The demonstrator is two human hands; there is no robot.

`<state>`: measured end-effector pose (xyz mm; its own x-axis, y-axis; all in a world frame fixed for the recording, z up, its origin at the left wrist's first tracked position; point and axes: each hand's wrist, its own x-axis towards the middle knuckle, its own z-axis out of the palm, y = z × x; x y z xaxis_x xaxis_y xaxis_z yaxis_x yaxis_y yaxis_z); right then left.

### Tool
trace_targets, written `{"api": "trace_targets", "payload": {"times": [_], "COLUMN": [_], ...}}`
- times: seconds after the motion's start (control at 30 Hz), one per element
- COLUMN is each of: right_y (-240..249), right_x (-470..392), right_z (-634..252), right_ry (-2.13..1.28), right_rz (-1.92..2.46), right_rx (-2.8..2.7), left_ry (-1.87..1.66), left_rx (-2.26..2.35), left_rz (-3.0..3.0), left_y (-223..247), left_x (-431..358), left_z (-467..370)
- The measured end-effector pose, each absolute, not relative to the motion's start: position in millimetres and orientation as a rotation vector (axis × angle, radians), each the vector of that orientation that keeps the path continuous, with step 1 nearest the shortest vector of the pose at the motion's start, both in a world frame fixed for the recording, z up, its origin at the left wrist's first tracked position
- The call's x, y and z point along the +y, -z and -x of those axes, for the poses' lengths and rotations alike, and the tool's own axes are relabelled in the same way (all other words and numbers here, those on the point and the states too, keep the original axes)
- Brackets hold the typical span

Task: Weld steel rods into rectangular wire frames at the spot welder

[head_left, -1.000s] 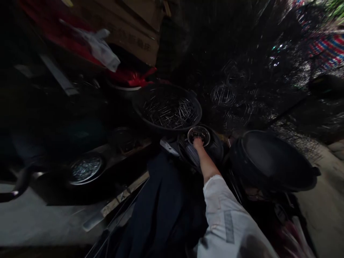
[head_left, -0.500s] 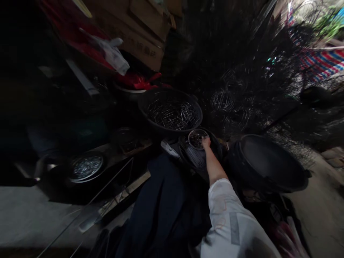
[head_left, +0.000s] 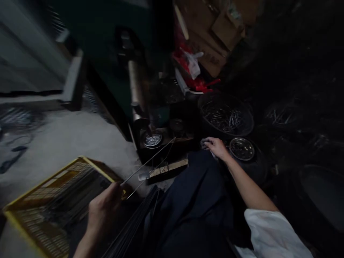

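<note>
My left hand (head_left: 106, 202) is closed around the near end of a thin metal rod (head_left: 147, 163). The rod slants up to the right, its far tip over the dark machine base. My right hand (head_left: 217, 147) has its fingers pinched together above my dark-clothed lap. Something dark and small shows at the fingertips, too dim to name. Just right of that hand sits a round metal dish (head_left: 242, 149) with small pieces in it. Beyond it stands a dark basin (head_left: 251, 123) full of thin metal pieces. A bundle of thin rods (head_left: 131, 222) lies beside my left leg.
A yellow plastic crate (head_left: 21, 229) with dark rods stands at the lower left. On the machine (head_left: 137, 89) base rests a small dish (head_left: 153, 146) of shiny bits. Cardboard boxes (head_left: 206, 32) and red bags are behind. A large dark pan (head_left: 322, 197) lies at right.
The view has swung left. My right hand has left the round dish and moved left of it. My left hand, out of sight before, now shows with the rod.
</note>
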<state>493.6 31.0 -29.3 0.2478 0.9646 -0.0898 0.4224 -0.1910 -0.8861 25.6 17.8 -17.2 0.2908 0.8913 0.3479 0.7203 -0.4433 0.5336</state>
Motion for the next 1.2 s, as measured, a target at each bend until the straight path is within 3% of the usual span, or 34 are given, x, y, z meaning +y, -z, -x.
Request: {"api": "trace_targets", "payload": {"times": [0.17, 0.43, 0.77, 1.2], "right_y": [34.0, 47.0, 16.9, 17.8], "right_x": [62.9, 99.0, 84.7, 83.4], "right_z": [-366.6, -241.8, -217.6, -227.9], "right_ry": [-0.911, -1.397, -1.346, -1.266], "right_rz": [1.468, 1.131, 1.032, 0.998], "right_rx": [-1.187, -0.521, -0.444, -0.449], "left_ry": [-0.958, -1.152, -1.209, -1.261], "left_rx": [1.520, 1.542, 1.487, 1.354], "left_rz": [-2.374, -2.403, -2.327, -2.276], "left_y": [29.6, 20.3, 36.8, 34.3], "left_x": [17.5, 4.7, -6.9, -0.2], "left_z": [-1.2, 16.6, 29.3, 16.1]}}
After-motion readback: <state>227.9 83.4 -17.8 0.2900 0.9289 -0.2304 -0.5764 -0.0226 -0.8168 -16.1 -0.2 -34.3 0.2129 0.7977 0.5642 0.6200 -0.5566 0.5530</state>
